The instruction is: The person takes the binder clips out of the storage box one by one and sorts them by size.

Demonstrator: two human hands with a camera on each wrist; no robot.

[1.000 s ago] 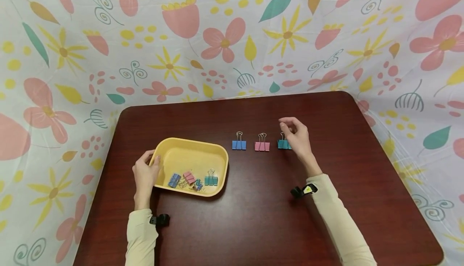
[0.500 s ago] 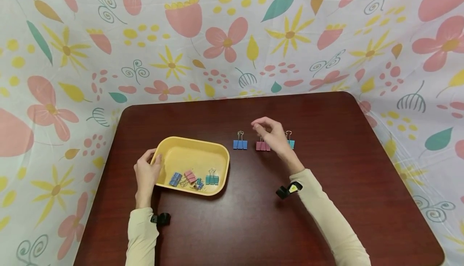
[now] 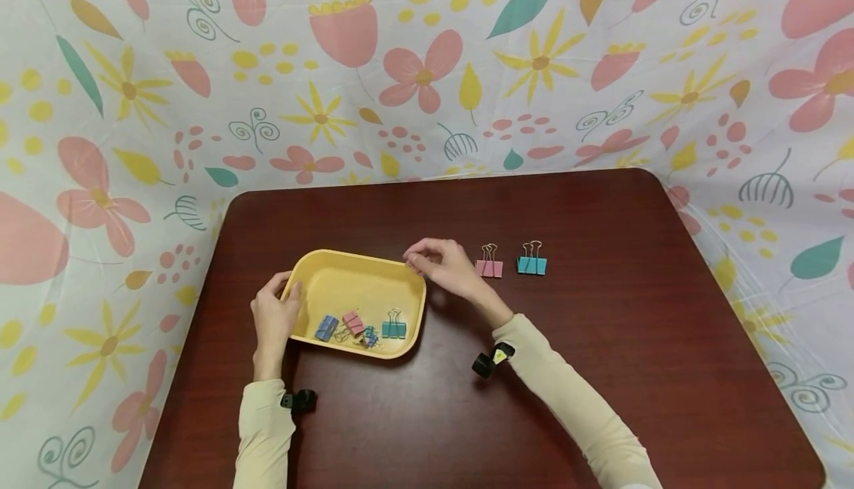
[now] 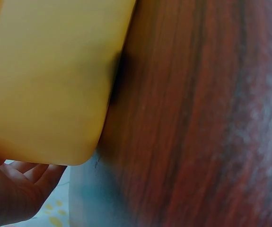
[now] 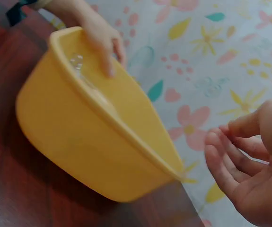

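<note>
Yellow, at left on the counter (image 3: pixel 400 422), the tray (image 3: pixel 343 289) your left hand (image 3: pixel 272 316) grips could tip, spilling its binder clips (image 3: pixel 353 322), if your loosely curled, seemingly empty right hand (image 3: pixel 451 267) knocks it.

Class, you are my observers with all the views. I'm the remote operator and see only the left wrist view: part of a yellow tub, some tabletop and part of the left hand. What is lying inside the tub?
Observer: The head view shows a blue clip, a pink clip and a teal clip in the yellow tub, with a small jumble I can't make out.

Operator: Is the right hand holding anything?

Observer: In the right wrist view, I see nothing held in the right hand.
</note>
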